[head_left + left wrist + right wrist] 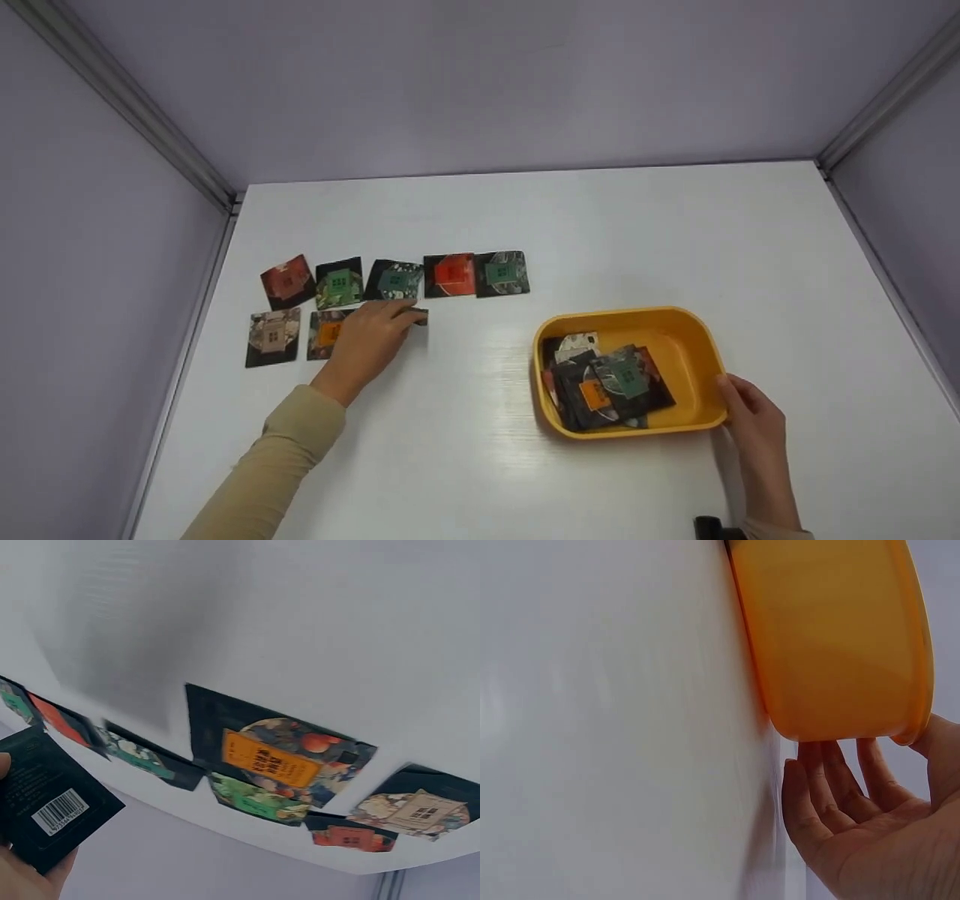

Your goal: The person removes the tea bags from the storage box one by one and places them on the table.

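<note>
Your right hand (757, 424) grips the yellow tray's (691, 371) right end; piled packets (615, 382) crowd its left part. Your left hand (367, 339) pinches a dark packet (58, 795), partly blocking the orange-labelled packet (324, 334) from the head view. Beyond lie five packets (396, 280) in a row.

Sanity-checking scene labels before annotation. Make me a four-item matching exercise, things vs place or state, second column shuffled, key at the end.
Things:
1. left hand
2. right hand
3. yellow bin
4. cream-labelled packet

Place or state:
A. contains a pile of packets
B. lies on the table, leftmost in the near row in the head view
C. holds a barcoded packet
D. grips a rim

Pairs: 1-C, 2-D, 3-A, 4-B
</note>
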The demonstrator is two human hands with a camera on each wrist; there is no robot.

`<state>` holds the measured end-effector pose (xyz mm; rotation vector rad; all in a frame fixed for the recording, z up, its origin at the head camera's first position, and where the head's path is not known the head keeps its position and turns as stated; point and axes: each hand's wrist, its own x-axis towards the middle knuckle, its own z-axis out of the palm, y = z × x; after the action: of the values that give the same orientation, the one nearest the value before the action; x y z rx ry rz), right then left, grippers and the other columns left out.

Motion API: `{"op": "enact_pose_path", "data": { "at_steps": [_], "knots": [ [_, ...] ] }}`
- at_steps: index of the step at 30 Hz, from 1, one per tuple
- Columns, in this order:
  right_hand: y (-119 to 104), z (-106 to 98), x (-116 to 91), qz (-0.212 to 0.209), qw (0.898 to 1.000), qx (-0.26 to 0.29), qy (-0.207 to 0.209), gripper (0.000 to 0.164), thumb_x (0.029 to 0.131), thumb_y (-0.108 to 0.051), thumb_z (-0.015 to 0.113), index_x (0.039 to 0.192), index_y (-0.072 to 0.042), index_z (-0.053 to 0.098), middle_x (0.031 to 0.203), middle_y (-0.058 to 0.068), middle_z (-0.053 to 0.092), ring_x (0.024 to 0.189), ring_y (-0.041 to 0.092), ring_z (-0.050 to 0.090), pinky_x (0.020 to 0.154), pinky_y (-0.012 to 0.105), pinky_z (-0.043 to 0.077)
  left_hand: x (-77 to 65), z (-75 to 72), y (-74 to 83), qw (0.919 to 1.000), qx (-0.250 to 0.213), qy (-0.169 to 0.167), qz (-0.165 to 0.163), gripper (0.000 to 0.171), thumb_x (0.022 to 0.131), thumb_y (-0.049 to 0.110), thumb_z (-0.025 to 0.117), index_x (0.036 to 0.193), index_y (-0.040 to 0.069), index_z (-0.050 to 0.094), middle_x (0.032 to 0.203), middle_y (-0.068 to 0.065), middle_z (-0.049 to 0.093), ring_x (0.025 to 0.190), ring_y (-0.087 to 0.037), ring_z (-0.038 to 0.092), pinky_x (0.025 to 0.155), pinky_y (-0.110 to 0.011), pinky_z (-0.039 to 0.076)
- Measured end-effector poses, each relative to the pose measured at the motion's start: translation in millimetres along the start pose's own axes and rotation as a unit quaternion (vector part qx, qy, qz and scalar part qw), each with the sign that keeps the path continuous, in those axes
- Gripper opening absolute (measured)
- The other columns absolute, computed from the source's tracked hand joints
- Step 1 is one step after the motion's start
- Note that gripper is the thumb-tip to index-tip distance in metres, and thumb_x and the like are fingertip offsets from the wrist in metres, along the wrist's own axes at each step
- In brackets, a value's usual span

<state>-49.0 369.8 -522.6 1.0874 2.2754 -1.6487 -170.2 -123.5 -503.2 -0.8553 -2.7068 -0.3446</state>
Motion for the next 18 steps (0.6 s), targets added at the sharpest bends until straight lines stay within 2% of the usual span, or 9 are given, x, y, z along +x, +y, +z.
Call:
{"op": "enact_pose_path", "data": {
  "at_steps": [5, 12, 18],
  "knots": [
    [1.1, 1.4, -0.7, -0.011, 1.000, -0.004, -0.001, 0.081, 0.094, -0.062, 0.051, 0.149, -0.004, 0.041, 0.148, 0.015, 0.043, 0.117, 0.022, 0.049, 0.075, 0.007, 0.046, -10.0, 5.5, -11.2, 0.9996, -0.001, -0.021, -0.017, 0.030, 0.087, 0.003, 0.075, 0.116, 0.011, 0.074, 0.122, -0.010, 0.068, 0.109, -0.028, 0.065, 0.095, -0.045, 0.051],
    [0.4, 0.3, -0.4, -0.012, 1.000, 0.002, -0.002, 0.080, 0.093, -0.061, 0.052, 0.149, -0.004, 0.042, 0.148, 0.015, 0.043, 0.113, 0.020, 0.050, 0.075, 0.008, 0.047, -16.3, 13.7, -13.0, 0.9969, -0.012, -0.064, -0.044, 0.035, 0.088, 0.005, 0.074, 0.122, 0.011, 0.072, 0.122, -0.011, 0.067, 0.112, -0.030, 0.064, 0.095, -0.046, 0.051],
    [1.0, 0.3, -0.3, -0.009, 1.000, 0.000, -0.001, 0.081, 0.093, -0.061, 0.052, 0.149, -0.004, 0.041, 0.147, 0.014, 0.043, 0.114, 0.021, 0.049, 0.075, 0.008, 0.046, -18.7, 20.7, -13.3, 0.9951, -0.001, -0.089, -0.043, 0.035, 0.089, 0.004, 0.072, 0.124, 0.010, 0.070, 0.124, -0.012, 0.066, 0.111, -0.032, 0.064, 0.092, -0.048, 0.053]
  ]
}}
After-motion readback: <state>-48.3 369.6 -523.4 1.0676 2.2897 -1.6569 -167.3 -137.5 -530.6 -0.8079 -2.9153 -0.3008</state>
